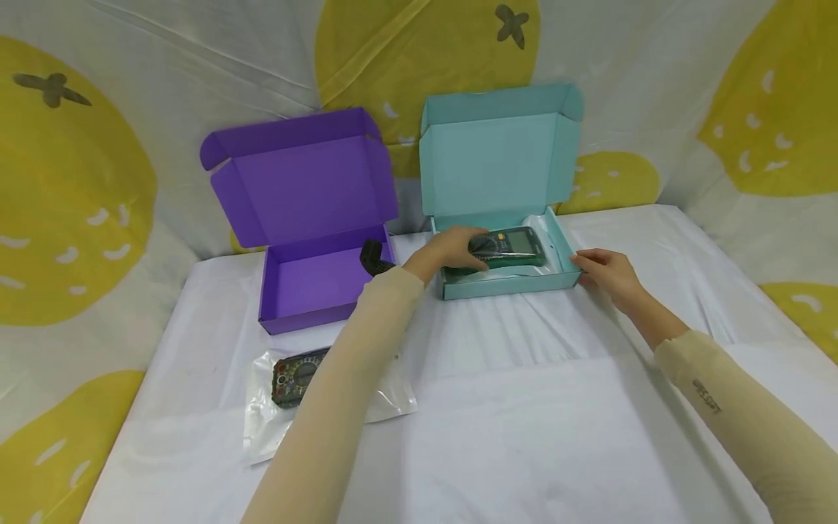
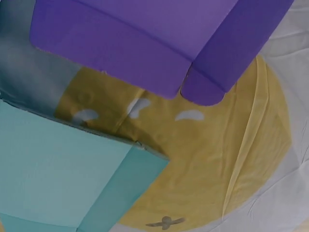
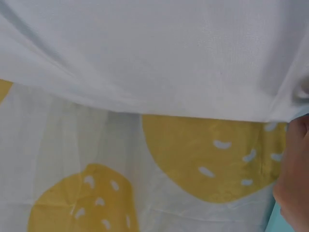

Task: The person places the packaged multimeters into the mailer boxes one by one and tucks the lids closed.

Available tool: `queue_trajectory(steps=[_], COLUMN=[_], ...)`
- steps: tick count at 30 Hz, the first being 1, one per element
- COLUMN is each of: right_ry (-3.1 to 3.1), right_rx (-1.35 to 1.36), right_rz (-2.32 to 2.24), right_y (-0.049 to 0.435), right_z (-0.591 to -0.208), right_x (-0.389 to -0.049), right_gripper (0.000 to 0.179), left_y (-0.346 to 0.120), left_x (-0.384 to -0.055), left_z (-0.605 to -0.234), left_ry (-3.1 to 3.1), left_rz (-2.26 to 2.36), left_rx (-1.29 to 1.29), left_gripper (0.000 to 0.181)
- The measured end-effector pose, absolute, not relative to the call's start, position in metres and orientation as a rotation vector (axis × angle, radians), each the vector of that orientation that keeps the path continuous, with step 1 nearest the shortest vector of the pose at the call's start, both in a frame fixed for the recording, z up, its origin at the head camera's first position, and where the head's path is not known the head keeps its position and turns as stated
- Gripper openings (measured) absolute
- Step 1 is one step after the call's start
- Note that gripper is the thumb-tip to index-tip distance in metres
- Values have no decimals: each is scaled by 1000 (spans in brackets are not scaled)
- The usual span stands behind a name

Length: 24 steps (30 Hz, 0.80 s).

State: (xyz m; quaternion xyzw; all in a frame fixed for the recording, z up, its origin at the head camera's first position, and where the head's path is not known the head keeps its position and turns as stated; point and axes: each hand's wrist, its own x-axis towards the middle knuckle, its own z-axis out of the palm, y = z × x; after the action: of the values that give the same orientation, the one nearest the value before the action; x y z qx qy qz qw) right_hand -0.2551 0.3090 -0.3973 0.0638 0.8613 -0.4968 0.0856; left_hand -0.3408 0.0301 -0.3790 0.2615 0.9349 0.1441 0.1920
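A green multimeter (image 1: 513,247) in clear plastic lies inside an open teal box (image 1: 511,285), its screen toward the right. My left hand (image 1: 452,249) grips the meter's left end, thumb at the near side and fingers at the far side. At the box's right front corner, my right hand (image 1: 605,273) pinches the side wall. The right wrist view catches only part of that right hand (image 3: 295,179) at its right edge. In the left wrist view the hand is out of sight; the teal lid (image 2: 58,169) shows there instead.
An open purple box (image 1: 317,280) stands left of the teal one, its lid raised. In front of it, a dark multimeter (image 1: 294,375) lies on a clear plastic bag (image 1: 262,429), partly hidden by my left sleeve. White cloth (image 1: 524,429) covers the table; a patterned curtain (image 1: 262,58) hangs behind.
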Motion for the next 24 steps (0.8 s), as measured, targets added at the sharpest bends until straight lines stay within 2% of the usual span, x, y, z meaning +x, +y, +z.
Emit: queue_trajectory(steps=[7, 15, 24], right_ry=[2571, 2648, 2743], right_rx=[219, 127, 89], right_rz=[-1421, -1310, -1117], right_y=[306, 298, 300], right_z=[-392, -378, -351], right_x=[-265, -278, -300], right_gripper=[70, 68, 76], left_y=[13, -2, -13], left_x=[-340, -338, -336], left_z=[-379, -375, -354], left_ry=[2640, 2757, 2966], left_rz=[678, 803, 871], left_rx=[751, 729, 711], left_gripper=[71, 56, 57])
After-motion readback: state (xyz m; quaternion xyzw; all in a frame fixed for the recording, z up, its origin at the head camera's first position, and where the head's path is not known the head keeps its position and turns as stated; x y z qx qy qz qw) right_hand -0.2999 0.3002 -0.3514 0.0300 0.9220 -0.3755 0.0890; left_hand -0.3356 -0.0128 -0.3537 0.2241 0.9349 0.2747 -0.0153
